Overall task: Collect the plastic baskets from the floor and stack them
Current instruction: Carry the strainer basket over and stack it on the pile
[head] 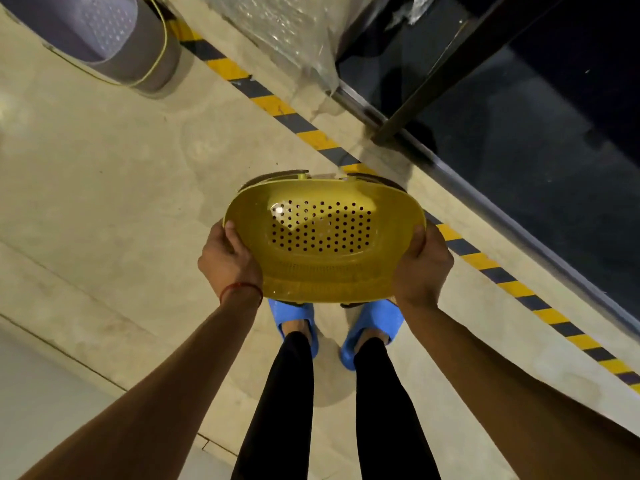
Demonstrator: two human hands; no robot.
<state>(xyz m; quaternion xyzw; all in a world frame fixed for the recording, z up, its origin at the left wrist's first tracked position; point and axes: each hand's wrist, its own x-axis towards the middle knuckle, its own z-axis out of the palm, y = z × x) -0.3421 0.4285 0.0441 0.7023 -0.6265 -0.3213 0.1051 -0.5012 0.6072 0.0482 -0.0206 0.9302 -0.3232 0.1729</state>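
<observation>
I hold a yellow plastic basket [323, 237] with a perforated bottom in front of me, above my feet. My left hand [228, 259] grips its left rim, thumb over the edge. My right hand [420, 268] grips its right rim the same way. The basket is tilted so its inside faces me. A dark handle piece shows behind its far rim. At the top left, a grey-purple plastic basket [104, 32] with a yellow rim band lies on the floor, partly cut off by the frame edge.
A yellow-and-black striped line [485, 261] runs diagonally across the concrete floor. Beyond it stand a dark metal frame [450, 67] and a dark panel. Clear plastic wrap [287, 32] hangs at the top centre. My blue slippers [294, 317] are below the basket.
</observation>
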